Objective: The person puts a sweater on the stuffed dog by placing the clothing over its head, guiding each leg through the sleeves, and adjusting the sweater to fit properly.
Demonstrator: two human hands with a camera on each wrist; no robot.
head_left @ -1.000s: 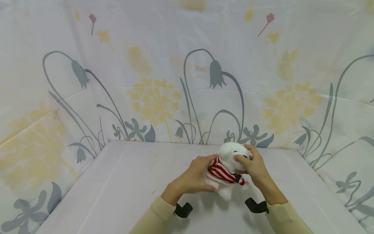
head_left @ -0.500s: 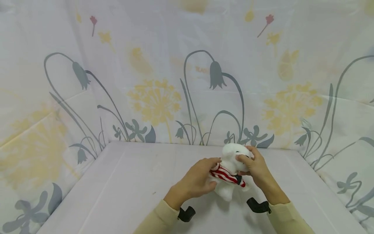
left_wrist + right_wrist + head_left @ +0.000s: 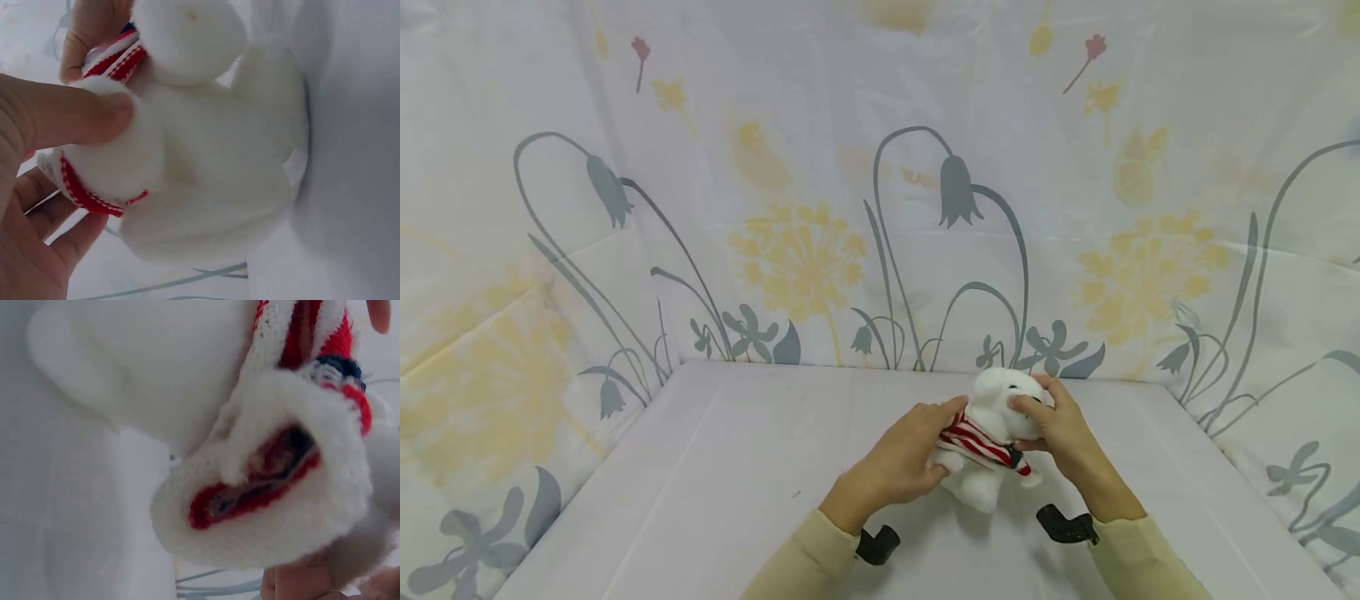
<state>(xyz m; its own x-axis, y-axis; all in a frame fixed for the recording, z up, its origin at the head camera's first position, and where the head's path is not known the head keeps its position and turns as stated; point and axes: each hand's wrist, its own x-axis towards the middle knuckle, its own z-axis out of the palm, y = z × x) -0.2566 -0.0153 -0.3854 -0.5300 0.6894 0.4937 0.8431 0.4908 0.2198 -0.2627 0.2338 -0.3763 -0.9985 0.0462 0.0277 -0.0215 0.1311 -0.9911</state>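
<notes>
A white plush toy animal (image 3: 981,490) in a red-and-white striped knitted sweater (image 3: 972,440) stands on the white tabletop, tilted to the right. My left hand (image 3: 895,458) grips it from the left. In the left wrist view the thumb (image 3: 94,115) presses on a white paw beside a red-trimmed sleeve edge (image 3: 84,194), the other fingers behind. My right hand (image 3: 1066,429) holds the toy's head, thumb across the face. The right wrist view shows a white knitted cuff (image 3: 187,544) with a red and navy inside; only bits of the right fingers (image 3: 300,579) appear there.
White tabletop (image 3: 722,467) surrounds the toy. A white curtain printed with grey and yellow flowers (image 3: 805,258) hangs behind and at both sides. Black camera mounts (image 3: 877,546) stick out below both wrists.
The left fingers loosened from the sweater half a second ago and have gripped the toy again. The toy has shifted slightly right, its head still in the right hand.
</notes>
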